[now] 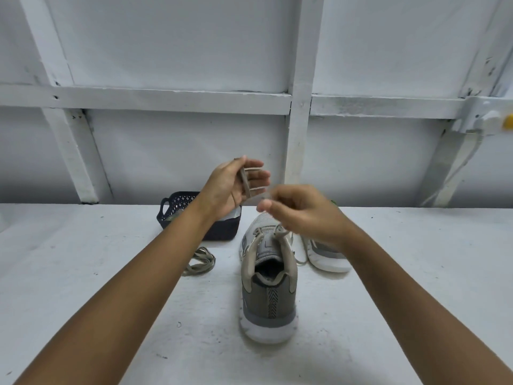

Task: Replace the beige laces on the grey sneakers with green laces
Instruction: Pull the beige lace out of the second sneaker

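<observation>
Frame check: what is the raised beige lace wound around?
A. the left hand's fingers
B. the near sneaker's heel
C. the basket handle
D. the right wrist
A: loops of the beige lace cross the fingers of the left hand, and the right hand pinches its free end.

Forearms reach forward — left hand [231, 187] raised, wound with beige lace [245, 182]; right hand [301, 213] pinches it

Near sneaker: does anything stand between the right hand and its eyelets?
Nothing visible does. The right hand hangs above the near sneaker, pinching the beige lace wound round the left hand.
</observation>
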Demonstrator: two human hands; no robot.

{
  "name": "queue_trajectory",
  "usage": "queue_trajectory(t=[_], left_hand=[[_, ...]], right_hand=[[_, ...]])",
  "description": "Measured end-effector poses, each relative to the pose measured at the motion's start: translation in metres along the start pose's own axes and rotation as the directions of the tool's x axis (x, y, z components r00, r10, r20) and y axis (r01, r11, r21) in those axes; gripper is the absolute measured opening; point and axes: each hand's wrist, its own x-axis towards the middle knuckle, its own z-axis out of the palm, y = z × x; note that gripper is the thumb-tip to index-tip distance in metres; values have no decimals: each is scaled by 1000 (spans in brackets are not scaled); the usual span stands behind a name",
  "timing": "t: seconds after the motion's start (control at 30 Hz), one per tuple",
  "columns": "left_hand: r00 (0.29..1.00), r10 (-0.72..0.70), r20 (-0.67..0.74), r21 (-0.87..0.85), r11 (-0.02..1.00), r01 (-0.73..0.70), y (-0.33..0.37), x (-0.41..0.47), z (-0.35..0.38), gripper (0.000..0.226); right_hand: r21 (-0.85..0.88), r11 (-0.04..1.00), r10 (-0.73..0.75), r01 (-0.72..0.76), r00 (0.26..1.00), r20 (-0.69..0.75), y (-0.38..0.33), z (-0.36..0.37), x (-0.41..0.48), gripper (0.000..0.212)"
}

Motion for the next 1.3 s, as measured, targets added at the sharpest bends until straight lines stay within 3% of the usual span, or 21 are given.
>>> queue_trajectory(t=[0.13,0.27,0.33,0.43,0.57,0.7,0.8,0.97,1.07,1.17,1.23,1.3], left_hand=[[993,20,114,193,980,-42,-8,-8,13,35],[969,-67,238,235,972,10,-10,-13,22,61],[947,-106,302,187,981,50,-10,-15,24,64],[941,-59,334,144,989,11,-14,-17,28,43],[971,-20,237,-24,999,27,-12,-14,30,38],[994,28,105,-252,968,0,-2,-2,20,45],[998,67,-13,-220,973,-68,1,8,11,39],[992,78,-104,26,997,-76,-8,11,0,36],[1000,3,-23,139,990,0,-22,4,2,36],[983,-110,150,240,968,72,-34,-5,11,57],[948,-174,265,212,970,119,-35,-10,17,73],[923,-177,343,147,980,133,-34,-14,22,73]], right_hand=[[-43,997,-75,71,992,-104,-15,-22,16,15],[-220,971,-140,89,964,-228,-8,-36,41,16],[-146,988,-95,56,955,-281,6,-37,51,19],[62,997,55,-39,954,-295,34,-26,56,17],[125,981,177,-149,951,-253,65,4,41,19],[-236,960,112,-151,979,-171,64,23,20,24],[-308,942,99,-130,988,-116,51,26,2,29],[-129,992,0,-5,999,-39,17,8,-10,23],[-41,998,-52,47,991,-121,1,-11,5,17],[-98,995,-19,0,982,-190,-5,-25,29,18],[-154,987,19,-52,977,-212,2,-30,44,20],[-161,980,81,-119,971,-225,20,-30,55,21]])
